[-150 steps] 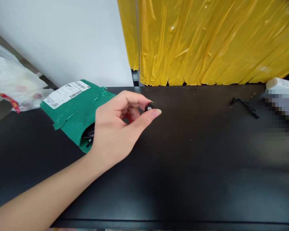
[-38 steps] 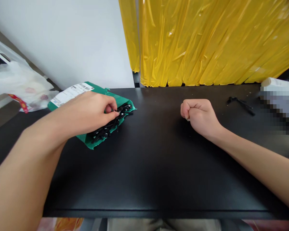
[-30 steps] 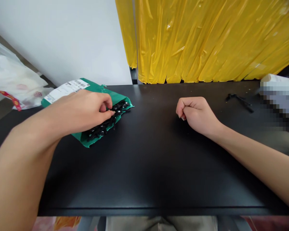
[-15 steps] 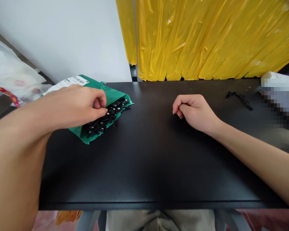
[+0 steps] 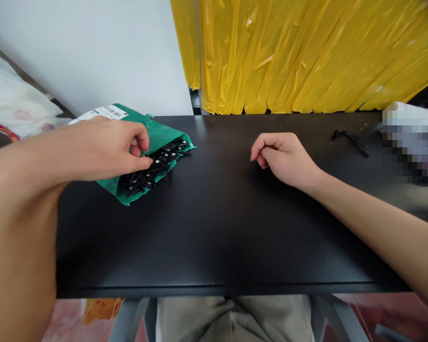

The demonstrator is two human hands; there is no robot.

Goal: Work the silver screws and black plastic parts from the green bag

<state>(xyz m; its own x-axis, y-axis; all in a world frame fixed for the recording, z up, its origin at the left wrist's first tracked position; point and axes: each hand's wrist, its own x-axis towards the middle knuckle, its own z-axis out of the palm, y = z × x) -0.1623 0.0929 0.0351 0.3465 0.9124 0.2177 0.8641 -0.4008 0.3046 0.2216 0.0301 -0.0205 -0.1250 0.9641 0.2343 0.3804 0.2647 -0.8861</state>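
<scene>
A green plastic mailing bag [image 5: 164, 133] with a white label lies at the left of the black table [image 5: 214, 228]. Its torn mouth faces me and shows a heap of small black parts [image 5: 157, 166] with silver round heads. My left hand [image 5: 117, 147] is over that mouth, thumb tip against the black parts. The thumb and bent index finger stand apart, and nothing shows between them. My right hand [image 5: 280, 156] is at the middle right of the table with its fingers curled in and the thumb against them. Nothing sticks out of it.
Several loose black pieces [image 5: 351, 141] lie at the back right, beside a blurred-out box-like item [image 5: 410, 137]. A whitish plastic bag [image 5: 17, 99] is at the far left. Yellow plastic sheeting [image 5: 288, 57] and a white panel [image 5: 92, 52] stand behind the table.
My left hand has shifted slightly left over the bag's mouth. The right hand keeps its curled pose. The view has tilted slightly, so the scene sits a little higher.
</scene>
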